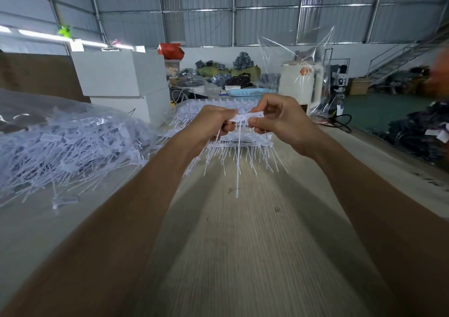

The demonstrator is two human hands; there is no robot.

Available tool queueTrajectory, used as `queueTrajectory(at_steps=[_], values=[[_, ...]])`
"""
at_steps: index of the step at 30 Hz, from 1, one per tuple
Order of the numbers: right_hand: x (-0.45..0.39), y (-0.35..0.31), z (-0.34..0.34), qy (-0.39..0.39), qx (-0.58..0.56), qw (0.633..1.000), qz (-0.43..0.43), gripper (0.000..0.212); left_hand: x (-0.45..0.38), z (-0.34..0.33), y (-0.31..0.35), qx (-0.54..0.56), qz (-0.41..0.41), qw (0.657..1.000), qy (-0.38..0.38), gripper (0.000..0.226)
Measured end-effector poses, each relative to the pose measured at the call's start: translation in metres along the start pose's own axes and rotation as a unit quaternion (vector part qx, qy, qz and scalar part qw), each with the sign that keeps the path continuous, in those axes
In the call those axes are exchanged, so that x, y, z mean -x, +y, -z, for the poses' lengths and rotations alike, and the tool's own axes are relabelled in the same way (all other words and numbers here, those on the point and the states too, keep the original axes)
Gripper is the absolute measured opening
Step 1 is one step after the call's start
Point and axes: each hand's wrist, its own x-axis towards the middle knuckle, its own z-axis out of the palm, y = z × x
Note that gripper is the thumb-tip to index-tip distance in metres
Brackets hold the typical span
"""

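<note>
Above the pale wooden table [243, 231] my two hands hold a strip of white plastic tag ties [247, 117]. My left hand [213, 125] grips its left end, with several thin tails hanging below the fingers. My right hand [279, 120] pinches the flat tag at the right end between thumb and fingers. One long tail [238, 161] hangs straight down from the strip. Behind the hands, stacked rows of joined white ties [243, 146] lie on the table with their tails pointing toward me.
A large heap of loose white ties [70, 146] in clear plastic fills the table's left. White foam boxes [121, 78] stand behind it. At the back are a blue basket [250, 92], a cream appliance [300, 83] and a clear bag [303, 49]. Dark piles lie on the floor at right.
</note>
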Motion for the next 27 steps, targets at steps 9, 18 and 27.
queueTrajectory(at_steps=[9,18,27], values=[[-0.004,0.005,-0.01,0.064,0.145,0.986,0.054,0.007,0.001,-0.003,0.001,-0.048,-0.029,0.997,0.054,0.028],[-0.008,0.014,-0.001,0.147,0.101,0.983,-0.033,0.012,0.007,-0.009,0.002,-0.181,-0.107,0.978,-0.009,0.015],[-0.007,0.022,-0.002,0.11,0.225,0.964,-0.084,0.008,0.006,-0.013,-0.002,-0.246,-0.152,0.957,-0.021,0.019]])
